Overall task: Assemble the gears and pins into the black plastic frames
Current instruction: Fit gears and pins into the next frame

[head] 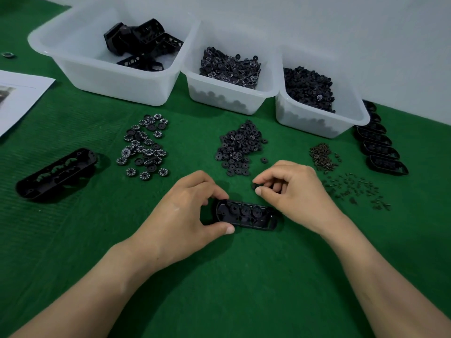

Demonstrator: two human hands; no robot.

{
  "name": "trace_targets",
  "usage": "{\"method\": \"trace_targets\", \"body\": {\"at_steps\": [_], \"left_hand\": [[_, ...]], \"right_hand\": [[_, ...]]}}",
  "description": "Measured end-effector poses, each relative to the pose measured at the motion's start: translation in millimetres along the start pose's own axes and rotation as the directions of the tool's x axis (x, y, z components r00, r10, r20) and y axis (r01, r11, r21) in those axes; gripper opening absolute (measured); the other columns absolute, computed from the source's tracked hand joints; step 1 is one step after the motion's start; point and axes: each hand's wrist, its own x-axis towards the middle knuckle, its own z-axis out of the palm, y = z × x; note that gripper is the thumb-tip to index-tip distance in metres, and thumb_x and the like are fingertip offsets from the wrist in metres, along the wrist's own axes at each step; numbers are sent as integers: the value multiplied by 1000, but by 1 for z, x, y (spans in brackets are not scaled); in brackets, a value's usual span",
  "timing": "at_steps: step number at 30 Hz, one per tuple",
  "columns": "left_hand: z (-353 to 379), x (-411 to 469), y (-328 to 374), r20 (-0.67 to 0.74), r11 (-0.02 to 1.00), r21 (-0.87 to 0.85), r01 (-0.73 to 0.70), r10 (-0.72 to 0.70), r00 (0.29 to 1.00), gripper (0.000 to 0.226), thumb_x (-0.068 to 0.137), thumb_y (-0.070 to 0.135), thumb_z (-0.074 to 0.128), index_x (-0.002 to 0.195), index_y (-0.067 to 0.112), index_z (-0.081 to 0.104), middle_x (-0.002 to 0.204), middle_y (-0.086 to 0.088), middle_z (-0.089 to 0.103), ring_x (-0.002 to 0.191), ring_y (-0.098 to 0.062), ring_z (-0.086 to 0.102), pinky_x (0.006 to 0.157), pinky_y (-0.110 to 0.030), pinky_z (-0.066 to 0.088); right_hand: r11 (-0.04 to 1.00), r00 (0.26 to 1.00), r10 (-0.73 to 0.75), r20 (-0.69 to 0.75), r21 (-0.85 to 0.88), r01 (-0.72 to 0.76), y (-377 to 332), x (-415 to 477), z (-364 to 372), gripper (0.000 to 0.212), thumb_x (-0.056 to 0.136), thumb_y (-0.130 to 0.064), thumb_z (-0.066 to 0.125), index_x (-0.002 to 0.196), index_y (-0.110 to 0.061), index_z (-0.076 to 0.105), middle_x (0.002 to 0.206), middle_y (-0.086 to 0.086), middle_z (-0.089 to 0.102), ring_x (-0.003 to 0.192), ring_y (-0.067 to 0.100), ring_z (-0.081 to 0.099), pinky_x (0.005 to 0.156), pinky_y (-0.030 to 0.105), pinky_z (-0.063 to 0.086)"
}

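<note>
A black plastic frame (246, 214) lies flat on the green mat with three round gears seated in it. My left hand (185, 215) grips the frame's left end between thumb and fingers. My right hand (290, 189) hovers just above the frame's right half and pinches a small black gear (255, 186) at its fingertips. Behind lie a pile of numbered gears (145, 146), a pile of plain black gears (238, 148), a heap of brown pins (322, 156) and scattered black pins (353, 190).
Three white bins at the back hold frames (144, 42), numbered gears (230, 67) and plain gears (308, 87). A spare frame (56, 173) lies at the left, a row of frames (380, 147) at the right, a paper sheet (19, 98) at far left.
</note>
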Motion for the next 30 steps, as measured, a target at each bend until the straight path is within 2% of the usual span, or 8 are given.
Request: {"method": "trace_targets", "body": {"at_steps": [3,5,7,11,16,25,27,30], "left_hand": [[0,0,0,-2,1000,-1,2,-2,1000,38,65,43,73,98,30,60,96,20,46,88,4,45,75,-4,35],[0,0,0,-2,1000,-8,7,-7,1000,38,64,43,73,97,30,60,96,20,46,88,4,45,76,-4,35],[0,0,0,2,1000,-5,8,-8,1000,37,64,44,73,97,31,59,96,20,46,87,4,45,76,-4,35],[0,1,0,0,1000,-2,10,-10,1000,37,64,44,73,96,32,59,95,20,46,87,4,45,77,-5,36],[0,1,1,-1,1000,-1,6,-6,1000,36,65,41,74,97,29,61,95,19,47,87,3,45,75,-5,35],[0,0,0,-1,1000,3,7,-7,1000,37,65,42,74,98,30,61,95,19,47,87,3,45,75,-6,36],[0,1,0,0,1000,1,7,-7,1000,37,66,43,73,98,30,60,95,19,47,87,3,45,75,-6,36],[0,1,0,8,1000,0,5,-5,1000,37,66,44,72,98,31,59,96,20,46,88,4,44,74,-5,35]], "right_hand": [[996,996,-86,-17,1,87,-3,-7,-4,12,74,-11,73,77,-22,70,76,-10,59,67,2,52,59,11,40],[985,984,-173,34,-3,173,-8,-17,-6,7,75,-17,71,80,-22,71,79,-11,60,71,7,55,61,15,42],[971,970,-229,81,-49,234,-10,-26,-5,9,76,-20,70,84,-22,72,81,-10,60,73,7,56,64,21,45],[942,952,-302,51,-138,306,-12,-29,-5,13,77,-16,72,90,-18,74,81,-4,62,72,13,58,63,35,51],[879,905,-418,83,-215,426,-14,-28,-6,13,77,-16,72,90,-16,74,76,0,62,65,16,58,56,32,50],[859,898,-420,131,-261,440,-15,-25,-5,11,77,-16,73,88,-16,75,75,-1,61,62,15,56,55,28,48],[896,914,-373,160,-194,400,-15,-23,-7,12,78,-19,72,90,-19,75,77,-5,62,64,11,57,57,28,49],[968,966,-244,85,-48,248,-11,-12,-10,15,78,-19,71,93,-24,73,77,-13,62,66,4,57,62,15,45]]}}
